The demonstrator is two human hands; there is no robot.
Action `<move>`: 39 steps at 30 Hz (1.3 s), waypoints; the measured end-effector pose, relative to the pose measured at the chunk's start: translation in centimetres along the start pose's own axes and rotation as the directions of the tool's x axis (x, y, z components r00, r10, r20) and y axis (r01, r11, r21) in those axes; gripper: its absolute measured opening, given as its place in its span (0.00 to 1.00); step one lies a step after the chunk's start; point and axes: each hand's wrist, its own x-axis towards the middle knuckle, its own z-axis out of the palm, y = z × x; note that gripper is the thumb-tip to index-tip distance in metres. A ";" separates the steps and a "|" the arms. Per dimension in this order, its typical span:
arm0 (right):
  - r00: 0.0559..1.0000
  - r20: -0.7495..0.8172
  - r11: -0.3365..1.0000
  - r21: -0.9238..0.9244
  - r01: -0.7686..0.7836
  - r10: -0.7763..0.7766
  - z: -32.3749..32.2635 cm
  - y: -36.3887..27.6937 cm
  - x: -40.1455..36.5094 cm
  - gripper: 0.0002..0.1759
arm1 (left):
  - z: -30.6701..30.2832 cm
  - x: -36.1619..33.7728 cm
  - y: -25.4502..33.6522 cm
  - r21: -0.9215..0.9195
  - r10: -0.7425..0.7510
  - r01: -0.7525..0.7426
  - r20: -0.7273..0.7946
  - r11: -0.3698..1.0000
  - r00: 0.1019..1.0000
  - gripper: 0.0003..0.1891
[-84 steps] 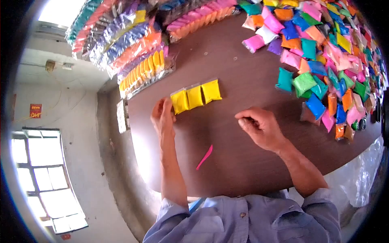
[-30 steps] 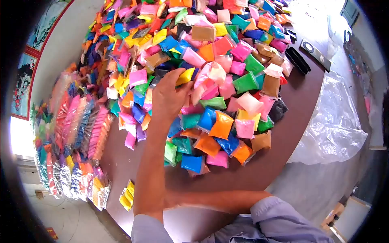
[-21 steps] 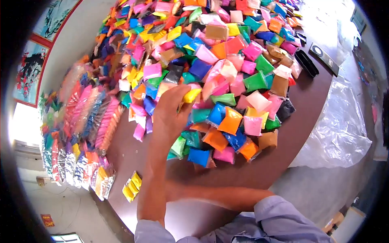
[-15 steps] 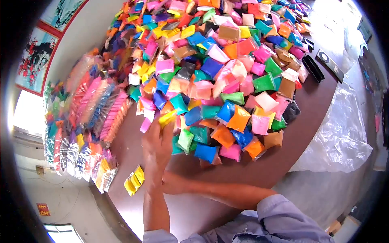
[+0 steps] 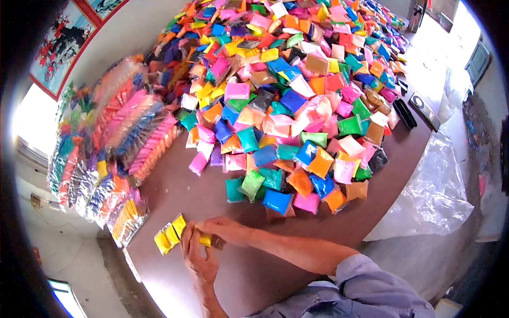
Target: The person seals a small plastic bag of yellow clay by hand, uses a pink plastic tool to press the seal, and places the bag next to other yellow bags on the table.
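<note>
My left hand [image 5: 199, 257] is closed around a small yellow packet [image 5: 205, 240] low over the near left of the table. The fingers of my right hand [image 5: 225, 230] meet it from the right and close on the same packet; they cover part of it. Just left of my left hand, a short row of yellow packets [image 5: 170, 235] lies side by side on the brown table [image 5: 244, 265]. A big heap of small colourful packets [image 5: 297, 100] in clear wrap spreads beyond my hands.
Clear bags of packets stacked in rows [image 5: 127, 132] stand along the left edge. To the right of the heap are a black case [image 5: 405, 114] and a grey device with a round dial [image 5: 422, 110]. Clear plastic sheeting [image 5: 429, 191] hangs at the right edge.
My left hand has come back from the heap with a yellow packet and met my right hand near the row. The row shows another yellow packet. The view has shifted slightly.
</note>
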 end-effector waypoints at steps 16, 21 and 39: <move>0.949 0.054 0.783 -0.552 0.287 -0.310 1.2 2.0 -0.1 0.17 | -0.1 -3.8 -2.1 -0.489 -0.471 0.398 -0.031 0.776 0.881 0.18; 0.953 -0.018 0.705 -0.677 0.210 -0.301 2.3 1.0 -1.1 0.17 | 0.2 -4.1 -2.0 -0.549 -0.555 0.399 -0.148 0.734 0.818 0.13; 0.949 -0.041 0.809 -0.535 0.244 -0.313 2.6 1.1 -1.8 0.14 | 1.6 -6.0 -3.0 -0.720 -0.598 0.422 0.012 0.551 0.801 0.07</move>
